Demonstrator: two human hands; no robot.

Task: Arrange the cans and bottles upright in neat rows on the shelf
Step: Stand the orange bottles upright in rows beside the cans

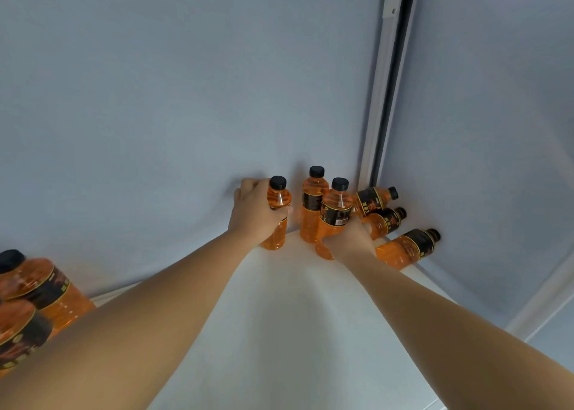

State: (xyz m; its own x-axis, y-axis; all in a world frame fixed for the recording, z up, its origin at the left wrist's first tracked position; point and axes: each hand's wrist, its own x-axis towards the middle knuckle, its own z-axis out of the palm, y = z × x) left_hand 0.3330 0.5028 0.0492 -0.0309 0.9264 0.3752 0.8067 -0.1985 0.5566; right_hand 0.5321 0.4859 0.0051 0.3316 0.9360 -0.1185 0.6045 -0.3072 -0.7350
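Note:
Several orange drink bottles with black caps and dark labels are on a white shelf. My left hand is wrapped around an upright bottle near the back wall. My right hand grips the lower part of another upright bottle. A third bottle stands upright just behind it, between the two held ones. Three bottles lie on their sides in the back right corner: one at the back, one in the middle and one nearest me.
Two more orange bottles show large and close at the left edge of the view. A pale back wall and a right side wall with a white metal post close in the shelf.

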